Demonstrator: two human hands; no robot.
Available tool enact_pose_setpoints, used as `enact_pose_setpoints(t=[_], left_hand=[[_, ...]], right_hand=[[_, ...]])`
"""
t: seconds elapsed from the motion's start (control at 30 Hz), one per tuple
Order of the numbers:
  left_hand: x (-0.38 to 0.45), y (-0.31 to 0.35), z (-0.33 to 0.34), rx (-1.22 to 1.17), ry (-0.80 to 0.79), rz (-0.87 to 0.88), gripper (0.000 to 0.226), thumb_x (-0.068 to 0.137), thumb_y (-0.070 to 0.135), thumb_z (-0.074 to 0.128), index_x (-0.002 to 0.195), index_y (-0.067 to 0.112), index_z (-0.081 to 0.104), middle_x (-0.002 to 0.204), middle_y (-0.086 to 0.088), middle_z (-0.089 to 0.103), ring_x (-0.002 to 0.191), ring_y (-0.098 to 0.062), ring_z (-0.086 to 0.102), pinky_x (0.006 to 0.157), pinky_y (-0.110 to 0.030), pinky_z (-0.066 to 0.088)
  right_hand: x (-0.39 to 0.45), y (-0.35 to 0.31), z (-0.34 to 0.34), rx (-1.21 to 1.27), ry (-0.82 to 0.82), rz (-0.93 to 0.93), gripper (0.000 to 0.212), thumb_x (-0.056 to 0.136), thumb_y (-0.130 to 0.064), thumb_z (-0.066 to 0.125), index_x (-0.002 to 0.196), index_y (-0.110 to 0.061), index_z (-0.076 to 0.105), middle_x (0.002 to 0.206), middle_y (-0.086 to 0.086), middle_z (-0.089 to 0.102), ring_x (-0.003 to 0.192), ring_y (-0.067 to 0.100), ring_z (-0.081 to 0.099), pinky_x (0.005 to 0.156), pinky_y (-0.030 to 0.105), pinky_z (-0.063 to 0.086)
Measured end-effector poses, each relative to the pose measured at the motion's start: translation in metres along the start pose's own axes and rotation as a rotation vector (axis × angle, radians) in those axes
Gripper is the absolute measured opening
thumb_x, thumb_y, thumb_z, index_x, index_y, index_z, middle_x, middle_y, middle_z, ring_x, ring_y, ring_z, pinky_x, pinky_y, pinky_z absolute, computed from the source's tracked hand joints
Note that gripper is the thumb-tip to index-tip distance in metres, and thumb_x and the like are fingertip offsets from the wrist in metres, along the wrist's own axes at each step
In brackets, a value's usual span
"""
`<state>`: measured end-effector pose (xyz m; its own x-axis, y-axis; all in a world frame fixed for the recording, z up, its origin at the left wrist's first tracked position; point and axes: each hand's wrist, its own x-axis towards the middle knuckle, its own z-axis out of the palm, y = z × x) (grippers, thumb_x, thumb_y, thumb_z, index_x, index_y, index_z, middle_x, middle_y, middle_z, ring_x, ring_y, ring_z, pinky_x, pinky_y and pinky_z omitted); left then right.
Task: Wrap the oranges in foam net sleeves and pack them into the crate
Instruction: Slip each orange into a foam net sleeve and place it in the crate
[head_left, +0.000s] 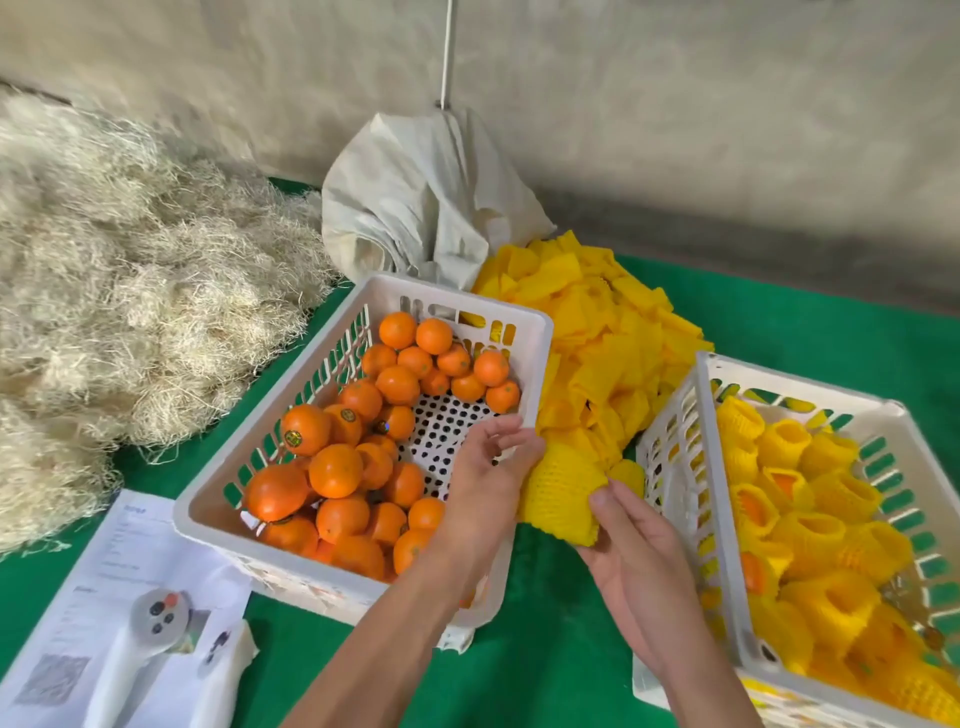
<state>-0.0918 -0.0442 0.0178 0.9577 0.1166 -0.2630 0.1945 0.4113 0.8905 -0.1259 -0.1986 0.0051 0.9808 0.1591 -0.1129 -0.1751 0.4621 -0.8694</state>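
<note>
Sleeved orange (563, 491) at lower centre, pinched by right hand (631, 545); left hand (485, 470) spread alongside. Wrapping step looks finished; next: place into right crate (691, 467)

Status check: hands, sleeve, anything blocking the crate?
Left hand open over the bare-orange crate. Right hand holds a yellow foam net sleeve. Packing crate with wrapped oranges unobstructed.
</note>
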Motion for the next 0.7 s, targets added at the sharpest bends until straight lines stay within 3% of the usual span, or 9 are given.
enact_pose_setpoints(t=[0.07,0.13,0.23,0.3,0.33,0.43,0.53,0.6,0.7], left_hand=[[-0.009,-0.005,0.002,0.044,0.104,0.126,0.017,0.099,0.014,0.068,0.116,0.011,0.065,0.111,-0.005,0.069,0.096,-0.01,0.068,0.08,-0.028,0.058],[-0.021,-0.011,0.004,0.157,0.111,0.271,0.013,0.104,0.021,0.061,0.11,0.013,0.07,0.111,0.004,0.07,0.101,-0.005,0.067,0.086,-0.028,0.055],[-0.033,-0.019,0.002,0.406,-0.084,0.316,0.037,0.104,0.053,0.05,0.12,0.028,0.072,0.138,0.023,0.056,0.136,0.002,0.045,0.113,-0.027,0.037],[-0.034,-0.021,-0.001,0.497,-0.235,0.21,0.06,0.09,0.072,0.059,0.137,0.035,0.062,0.15,0.027,0.043,0.14,0.012,0.033,0.116,-0.021,0.03],[-0.033,-0.02,-0.003,0.508,-0.298,0.176,0.062,0.086,0.071,0.066,0.138,0.038,0.059,0.146,0.026,0.049,0.132,0.013,0.042,0.11,-0.018,0.035],[-0.025,-0.01,-0.011,0.425,-0.33,0.202,0.015,0.104,0.032,0.062,0.115,0.028,0.071,0.092,0.003,0.07,0.079,-0.003,0.057,0.071,-0.026,0.049],[-0.003,0.009,-0.037,0.641,-0.307,0.183,0.026,0.107,0.021,0.054,0.127,0.019,0.071,0.086,-0.018,0.071,0.066,-0.019,0.052,0.064,-0.035,0.043],[0.009,0.022,-0.058,0.736,-0.473,0.036,0.037,0.1,0.038,0.066,0.135,0.027,0.066,0.121,-0.001,0.073,0.097,-0.013,0.067,0.088,-0.034,0.054],[0.021,0.04,-0.086,0.913,-0.475,-0.051,0.077,0.078,0.069,0.077,0.145,0.042,0.052,0.154,0.019,0.047,0.141,-0.007,0.044,0.117,-0.039,0.04]], right_hand=[[-0.001,0.006,0.005,-0.05,0.012,-0.003,0.04,0.086,-0.029,0.071,0.126,-0.024,0.072,0.136,0.008,0.066,0.125,0.022,0.064,0.091,0.029,0.057],[-0.002,0.011,0.01,-0.248,0.075,-0.059,0.035,0.09,-0.025,0.069,0.125,-0.03,0.072,0.13,0.002,0.07,0.123,0.018,0.065,0.093,0.028,0.057],[-0.001,0.014,0.016,-0.476,0.175,-0.145,0.027,0.096,-0.031,0.065,0.123,-0.031,0.069,0.122,-0.008,0.072,0.116,0.01,0.067,0.094,0.029,0.057],[0.001,0.013,0.019,-0.519,0.254,-0.168,0.029,0.092,-0.037,0.067,0.119,-0.027,0.067,0.115,-0.01,0.074,0.108,0.006,0.069,0.089,0.029,0.056],[0.003,0.012,0.02,-0.536,0.283,-0.179,0.025,0.093,-0.032,0.068,0.117,-0.026,0.066,0.112,-0.01,0.074,0.103,0.004,0.07,0.085,0.026,0.057],[0.007,0.008,0.015,-0.636,0.268,-0.182,0.022,0.095,-0.015,0.069,0.116,-0.022,0.068,0.108,-0.013,0.074,0.1,-0.001,0.069,0.082,0.014,0.055],[0.009,0.003,0.004,-0.789,0.298,-0.194,0.022,0.094,-0.014,0.071,0.108,-0.03,0.072,0.102,-0.028,0.071,0.096,-0.008,0.067,0.074,0.007,0.051],[0.009,0.002,0.0,-0.824,0.332,-0.192,0.022,0.094,-0.016,0.07,0.106,-0.035,0.071,0.099,-0.031,0.069,0.087,-0.008,0.069,0.068,0.011,0.054],[0.008,0.002,0.0,-0.887,0.364,-0.199,0.02,0.094,-0.024,0.07,0.106,-0.04,0.068,0.097,-0.036,0.065,0.069,-0.013,0.062,0.056,0.005,0.047]])
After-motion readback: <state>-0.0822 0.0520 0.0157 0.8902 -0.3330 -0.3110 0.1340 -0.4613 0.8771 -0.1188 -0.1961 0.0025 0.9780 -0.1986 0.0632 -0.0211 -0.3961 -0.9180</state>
